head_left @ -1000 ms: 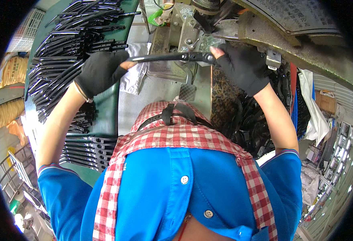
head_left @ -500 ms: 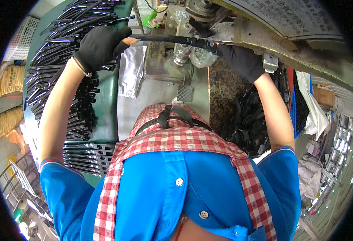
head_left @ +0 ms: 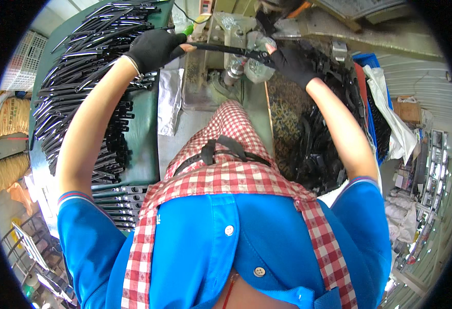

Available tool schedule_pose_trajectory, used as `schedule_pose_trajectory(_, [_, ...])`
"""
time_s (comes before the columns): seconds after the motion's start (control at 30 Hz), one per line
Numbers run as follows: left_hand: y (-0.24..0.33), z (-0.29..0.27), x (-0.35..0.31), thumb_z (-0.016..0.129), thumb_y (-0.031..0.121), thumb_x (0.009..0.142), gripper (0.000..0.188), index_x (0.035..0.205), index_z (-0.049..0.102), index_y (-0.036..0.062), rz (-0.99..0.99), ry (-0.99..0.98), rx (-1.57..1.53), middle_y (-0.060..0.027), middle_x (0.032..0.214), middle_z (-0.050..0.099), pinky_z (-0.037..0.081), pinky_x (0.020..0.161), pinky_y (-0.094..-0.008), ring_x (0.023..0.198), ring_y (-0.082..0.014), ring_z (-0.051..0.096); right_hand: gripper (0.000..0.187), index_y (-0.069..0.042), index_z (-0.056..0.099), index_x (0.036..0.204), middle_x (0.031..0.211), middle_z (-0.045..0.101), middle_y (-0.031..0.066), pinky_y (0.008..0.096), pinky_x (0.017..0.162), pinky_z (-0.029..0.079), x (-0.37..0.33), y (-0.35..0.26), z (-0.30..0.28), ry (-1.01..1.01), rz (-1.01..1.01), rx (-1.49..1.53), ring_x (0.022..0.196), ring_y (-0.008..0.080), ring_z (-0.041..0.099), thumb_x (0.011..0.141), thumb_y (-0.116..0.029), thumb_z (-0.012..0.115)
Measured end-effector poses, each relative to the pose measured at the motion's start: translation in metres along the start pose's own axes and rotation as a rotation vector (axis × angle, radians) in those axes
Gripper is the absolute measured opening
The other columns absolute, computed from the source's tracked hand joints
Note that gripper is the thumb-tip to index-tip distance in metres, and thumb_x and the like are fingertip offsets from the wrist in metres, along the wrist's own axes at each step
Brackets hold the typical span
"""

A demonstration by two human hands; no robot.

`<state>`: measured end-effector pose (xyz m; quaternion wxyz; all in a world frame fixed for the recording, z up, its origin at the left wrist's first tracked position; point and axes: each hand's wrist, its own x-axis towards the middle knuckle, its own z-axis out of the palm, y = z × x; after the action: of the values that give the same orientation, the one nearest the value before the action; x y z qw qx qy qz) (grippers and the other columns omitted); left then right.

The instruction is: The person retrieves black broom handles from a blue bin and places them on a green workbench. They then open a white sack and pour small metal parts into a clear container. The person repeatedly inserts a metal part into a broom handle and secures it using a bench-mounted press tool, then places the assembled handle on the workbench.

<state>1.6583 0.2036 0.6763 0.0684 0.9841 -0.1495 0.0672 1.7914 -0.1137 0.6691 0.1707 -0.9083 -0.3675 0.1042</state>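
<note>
**1 black bar (head_left: 221,49) in hand, not set down yet**

Nearest, L side: row of flat-ended bars (head_left: 120,203), lined up on green desk (head_left: 143,139). Beyond it, same desk, big loose pile of curved black bars (head_left: 82,92); can't tell which, if any, are done. R side: heap of black parts (head_left: 313,149) next to brown speckled board (head_left: 283,116). Farther out, gloved L hand (head_left: 157,50) & R hand (head_left: 294,64), fingers closed on opp. ends of the bar, held up above machine base (head_left: 197,92). Clear plastic bag (head_left: 261,69) nr R hand. Bkgd: white plastic crate (head_left: 26,64) & tan sacks (head_left: 12,116) far L, cardboard box (head_left: 409,112) far R.
</note>
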Motion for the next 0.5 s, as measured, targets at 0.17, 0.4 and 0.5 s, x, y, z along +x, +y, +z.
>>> schedule_pose_trajectory(0.17, [0.018,0.003,0.003,0.061,0.034,0.083,0.032,0.105,0.061,0.0098,0.146,0.168,-0.051,-0.0144,0.09,0.063,0.049,0.068,-0.0437,0.08,-0.034,0.062,0.057,-0.006,0.066,0.088,0.076,0.062,0.0213,0.0401,0.065,0.046,-0.01,0.005,0.007,0.087,0.063,-0.036,0.069,0.0351,0.061,0.092,-0.056,0.04])
schedule_pose_trajectory(0.4, [0.028,0.017,0.007,0.061,0.027,0.082,0.02,0.098,0.059,0.0142,0.07,0.083,-0.073,-0.0112,0.077,0.062,0.049,0.061,-0.0438,0.071,-0.0334,0.062,0.008,-0.004,0.062,0.087,0.077,0.06,0.0114,0.0334,0.064,0.047,-0.058,-0.054,0.002,0.423,-0.227,0.36,0.071,0.028,0.061,0.085,-0.01,0.057])
schedule_pose_trajectory(0.5, [0.029,0.011,0.01,0.064,0.025,0.079,0.022,0.098,0.06,0.0161,0.011,0.018,-0.038,-0.0096,0.08,0.064,0.05,0.063,-0.0425,0.074,-0.0308,0.064,0.007,-0.004,0.059,0.085,0.07,0.056,0.0077,0.0299,0.061,0.044,-0.067,-0.038,0.029,0.217,-0.407,0.318,0.064,0.0166,0.055,0.086,-0.01,0.056])
